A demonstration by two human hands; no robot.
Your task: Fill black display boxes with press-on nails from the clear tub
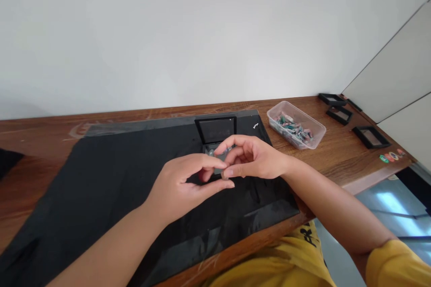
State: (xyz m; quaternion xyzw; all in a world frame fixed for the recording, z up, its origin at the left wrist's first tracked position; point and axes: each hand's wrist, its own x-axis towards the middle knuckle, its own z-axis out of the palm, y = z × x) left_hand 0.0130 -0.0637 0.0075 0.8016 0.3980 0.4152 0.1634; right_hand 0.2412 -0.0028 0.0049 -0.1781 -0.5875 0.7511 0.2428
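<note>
Meeting over the middle of a black mat (pixel 101 188), both hands work on one small item: the left hand (pixel 178 186) comes in from the lower left with thumb and forefinger pinched toward the right hand (pixel 252 159), whose fingers curl down from the other side. Between the fingertips sits a small clear square case (pixel 218 158), greyish and see-through, held just above the mat; both hands appear to be grasping it, though the fingers hide most of it and I cannot tell exactly where each one makes contact. Just behind the hands, a black-framed square display box (pixel 216 129) stands tilted on the mat, its window facing the camera. The mat covers most of a brown wooden table (pixel 340 161) set against a plain white wall. To the right of the mat, apart from the hands, a clear plastic tub (pixel 296 124) holds a heap of small mixed pieces in green, pink and grey; their kind is too small to make out. Farther right, near the table's corner, three more black square frames (pixel 370 136) lie flat, well apart from the hands. Small round stickers (pixel 390 157) sit at the table's right edge. Yellow sleeve (pixel 397 264) visible at lower right.
</note>
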